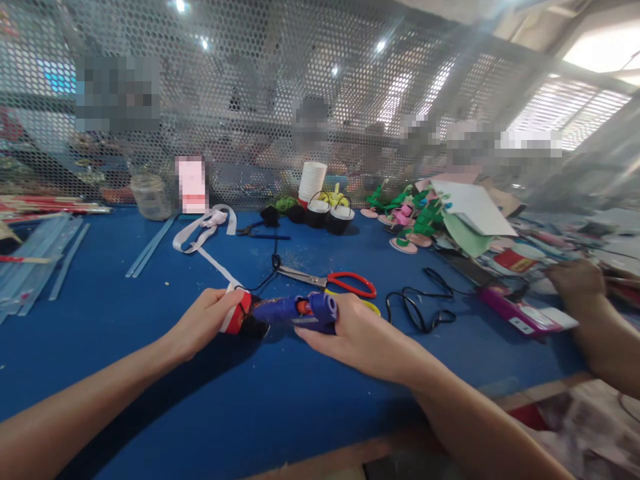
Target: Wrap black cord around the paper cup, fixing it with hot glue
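Observation:
My left hand (204, 319) is wrapped round a small red and black cup (233, 316) lying on its side. A white ribbon (216, 264) runs from this cup to a loose curl behind it on the table. In my right hand (356, 335) is a blue glue gun (290, 311), its front end against or just over the black part of the cup; the exact contact is hidden. Scissors with red handles (353, 283) lie open just beyond the glue gun. A yellow handle (371, 306) shows partly behind my right hand.
Clear glue sticks (43, 267) and a glass jar (151, 197) are at left. Stacked paper cups (313, 181), black buckets (341, 219) and green and pink craft pieces (425, 220) line the back. A black cord (423, 313), purple power strip (520, 315) and another person's hand (577, 280) are right.

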Demonstrator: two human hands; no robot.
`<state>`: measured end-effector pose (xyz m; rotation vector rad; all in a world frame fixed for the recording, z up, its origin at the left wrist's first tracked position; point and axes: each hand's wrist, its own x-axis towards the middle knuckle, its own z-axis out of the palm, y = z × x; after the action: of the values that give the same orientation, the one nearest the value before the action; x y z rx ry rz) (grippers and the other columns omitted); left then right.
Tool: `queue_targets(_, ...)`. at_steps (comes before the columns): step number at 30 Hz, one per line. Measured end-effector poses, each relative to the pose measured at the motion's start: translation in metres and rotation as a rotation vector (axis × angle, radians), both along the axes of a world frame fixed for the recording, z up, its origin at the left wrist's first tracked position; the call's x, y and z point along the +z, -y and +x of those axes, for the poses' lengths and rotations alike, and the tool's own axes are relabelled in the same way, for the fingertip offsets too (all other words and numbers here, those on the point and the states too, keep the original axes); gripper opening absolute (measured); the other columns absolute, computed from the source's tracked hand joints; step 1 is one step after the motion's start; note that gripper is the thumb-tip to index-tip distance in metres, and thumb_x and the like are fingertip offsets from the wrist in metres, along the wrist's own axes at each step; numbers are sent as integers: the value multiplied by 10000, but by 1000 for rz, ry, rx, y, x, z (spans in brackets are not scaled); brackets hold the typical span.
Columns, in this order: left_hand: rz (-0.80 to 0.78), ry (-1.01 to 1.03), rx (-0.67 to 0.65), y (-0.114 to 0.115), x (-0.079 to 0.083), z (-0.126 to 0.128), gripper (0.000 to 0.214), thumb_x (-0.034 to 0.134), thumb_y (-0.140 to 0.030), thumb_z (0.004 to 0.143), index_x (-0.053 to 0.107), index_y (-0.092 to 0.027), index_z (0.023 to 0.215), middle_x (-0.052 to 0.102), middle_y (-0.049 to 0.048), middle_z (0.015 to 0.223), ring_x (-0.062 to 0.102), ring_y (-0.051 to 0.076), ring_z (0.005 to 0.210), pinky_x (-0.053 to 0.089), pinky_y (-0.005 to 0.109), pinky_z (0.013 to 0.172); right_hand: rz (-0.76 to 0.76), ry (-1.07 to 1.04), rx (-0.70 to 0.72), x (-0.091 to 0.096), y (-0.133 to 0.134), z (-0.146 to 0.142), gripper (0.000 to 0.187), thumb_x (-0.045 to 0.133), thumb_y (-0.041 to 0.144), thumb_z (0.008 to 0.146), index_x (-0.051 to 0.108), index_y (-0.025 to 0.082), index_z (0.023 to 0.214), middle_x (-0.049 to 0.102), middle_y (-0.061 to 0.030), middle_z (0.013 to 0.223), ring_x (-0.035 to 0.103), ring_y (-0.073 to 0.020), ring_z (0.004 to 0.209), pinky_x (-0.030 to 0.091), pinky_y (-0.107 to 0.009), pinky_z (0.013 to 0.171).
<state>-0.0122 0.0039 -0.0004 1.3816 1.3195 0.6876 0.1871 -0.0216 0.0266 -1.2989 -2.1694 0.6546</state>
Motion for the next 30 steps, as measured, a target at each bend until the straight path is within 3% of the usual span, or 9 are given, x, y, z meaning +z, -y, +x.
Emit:
queue_targets(17,32,6,46,0,-1,1,346,426,-395,673,596,-104,594,519,-5,459,402,96,403,251,207,401,17,23,-25,-2,3,-1,124,513,194,647,440,175,549,408,65,455,313,-53,394,258,-177,380)
queue_targets(30,58,8,44,1,-1,2,325,419,-380,670,561,-125,528,462,-28,425,369,87,406,238,202,405,10,14,-1,-2,3,0,168,529,182,647,401,175,538,403,68,466,316,-50,404,262,-173,377)
